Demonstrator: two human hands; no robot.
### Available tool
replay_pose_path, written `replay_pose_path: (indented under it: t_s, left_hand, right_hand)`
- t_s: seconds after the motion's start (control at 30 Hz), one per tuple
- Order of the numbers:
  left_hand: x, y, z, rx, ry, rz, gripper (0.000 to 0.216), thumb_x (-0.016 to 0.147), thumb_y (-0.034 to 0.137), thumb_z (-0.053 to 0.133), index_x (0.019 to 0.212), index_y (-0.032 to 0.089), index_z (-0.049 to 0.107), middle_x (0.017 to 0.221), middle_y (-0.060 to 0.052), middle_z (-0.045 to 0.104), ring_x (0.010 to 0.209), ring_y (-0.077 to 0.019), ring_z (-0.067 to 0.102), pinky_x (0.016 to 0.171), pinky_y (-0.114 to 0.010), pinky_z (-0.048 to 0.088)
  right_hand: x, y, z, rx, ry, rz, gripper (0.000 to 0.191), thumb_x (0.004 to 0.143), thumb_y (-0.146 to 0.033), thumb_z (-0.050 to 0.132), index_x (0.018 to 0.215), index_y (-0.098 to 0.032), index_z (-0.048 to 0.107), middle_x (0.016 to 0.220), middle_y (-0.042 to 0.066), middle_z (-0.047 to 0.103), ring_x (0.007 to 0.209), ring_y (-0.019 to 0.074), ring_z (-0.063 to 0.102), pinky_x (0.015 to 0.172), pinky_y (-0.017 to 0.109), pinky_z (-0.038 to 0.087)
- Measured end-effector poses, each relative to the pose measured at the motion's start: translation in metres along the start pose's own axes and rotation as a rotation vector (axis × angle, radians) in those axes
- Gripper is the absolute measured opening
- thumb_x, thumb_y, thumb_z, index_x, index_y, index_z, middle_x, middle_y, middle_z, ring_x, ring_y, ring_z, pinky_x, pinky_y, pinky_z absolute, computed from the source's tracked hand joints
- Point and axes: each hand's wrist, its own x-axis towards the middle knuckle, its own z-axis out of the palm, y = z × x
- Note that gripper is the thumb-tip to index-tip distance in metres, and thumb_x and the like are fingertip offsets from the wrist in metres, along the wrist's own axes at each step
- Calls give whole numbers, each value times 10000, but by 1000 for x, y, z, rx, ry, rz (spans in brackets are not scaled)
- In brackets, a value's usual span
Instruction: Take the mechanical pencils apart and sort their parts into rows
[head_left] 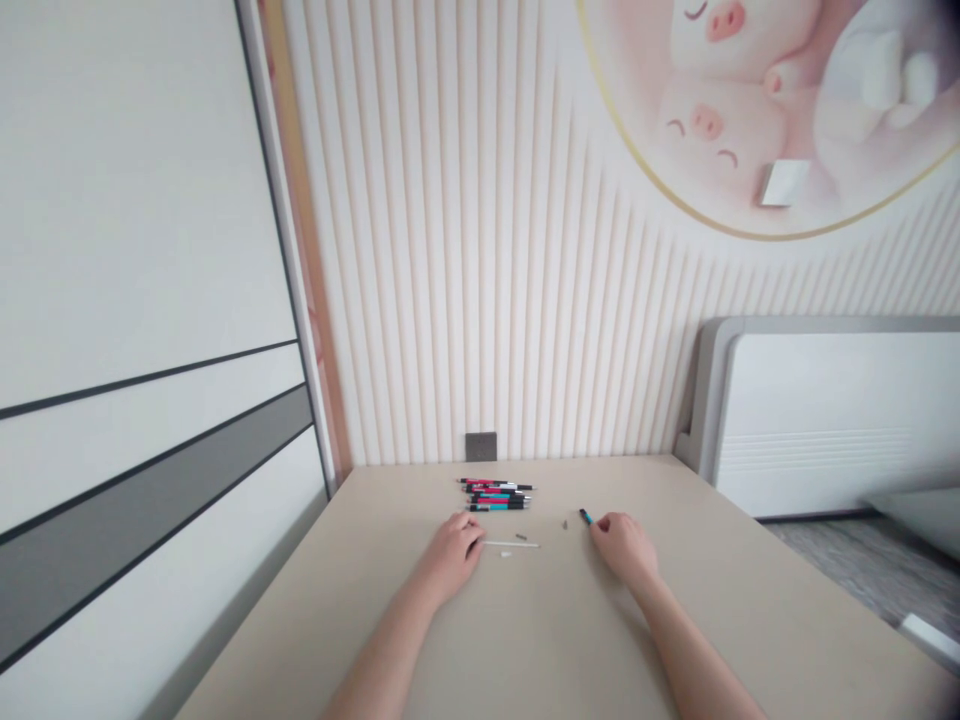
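Note:
Both my hands rest on a beige table [525, 640]. My left hand [454, 548] lies with its fingers curled, its fingertips touching the end of a thin white pen refill [514, 544]. My right hand [621, 545] is closed on a teal and black pen part [586, 516] that sticks out past the fingers. A row of several pens [496, 493] in red, teal and black lies just beyond my left hand. Between my hands lie two tiny dark bits [565, 523] and a small white piece [506, 553].
A ribbed wall with a dark socket plate [481, 446] rises behind the table. A white and grey cabinet [112, 400] stands on the left. A white bed headboard [832, 410] is on the right, with grey floor [847, 560] below it.

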Motion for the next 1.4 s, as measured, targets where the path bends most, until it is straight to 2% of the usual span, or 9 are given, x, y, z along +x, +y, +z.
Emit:
replay_pose_path:
  t_s: [0.2,0.37,0.6,0.77,0.87,1.17,1.27,1.33,1.4]
  left_hand:
    - [2,-7,3,34,15,-118,167,875,203,535,937,190,690,978,-68,605,953,-198,574,891,-315,442]
    - [3,-7,2,129,5,-182,170,872,172,513,934,186,670,940,-66,633,925,-207,583,847,-313,438]
    - [4,-6,-2,187,-1,-238,177,880,141,482,904,188,651,915,-60,643,886,-193,595,785,-286,426]
    - [1,3,-1,243,65,-87,149,870,204,554,983,218,649,1003,-54,616,985,-220,561,859,-348,406]
    - [1,9,2,214,31,35,103,868,196,585,937,230,654,1010,-31,601,989,-206,550,869,-349,400]
    - [8,10,9,262,-14,37,104,908,181,550,838,194,625,945,-19,614,957,-198,549,834,-340,390]
    - [8,7,0,243,66,-64,150,949,209,475,870,193,602,961,-32,619,949,-195,551,820,-316,392]
    - [8,3,-10,257,115,-209,195,967,220,426,884,185,599,942,-50,627,927,-200,560,797,-305,395]
    - [6,-1,-20,296,100,-350,188,956,203,434,883,175,605,937,-66,637,912,-208,571,783,-303,396]
  right_hand:
    - [-9,-16,3,-82,110,-99,359,849,-366,497,1153,-227,626,1143,128,631,1089,296,556,846,406,380]
    - [-15,-36,9,-74,101,-308,293,902,-338,455,1086,-255,667,1088,86,659,1066,244,554,862,376,325]
    - [-14,-50,18,-88,46,-348,261,915,-250,439,913,-252,700,961,61,700,994,221,569,818,357,292]
    - [-18,-52,14,-54,40,-365,259,898,-234,457,1039,-265,672,989,52,700,992,208,573,815,343,291]
    - [-21,-53,12,-45,65,-381,245,900,-277,477,1045,-265,674,1016,60,687,1001,213,566,823,343,293]
    - [-25,-61,19,7,125,-488,241,943,-271,452,960,-274,692,1013,42,672,991,195,555,857,342,293]
    - [-29,-62,15,9,127,-501,262,959,-270,427,989,-261,687,1028,55,669,992,196,553,879,342,296]
    - [-34,-66,11,8,99,-555,277,968,-272,411,997,-256,686,1027,57,669,991,195,551,884,336,301]
    - [-42,-71,8,3,41,-648,279,972,-280,411,1010,-260,687,1033,52,665,995,192,547,885,329,305]
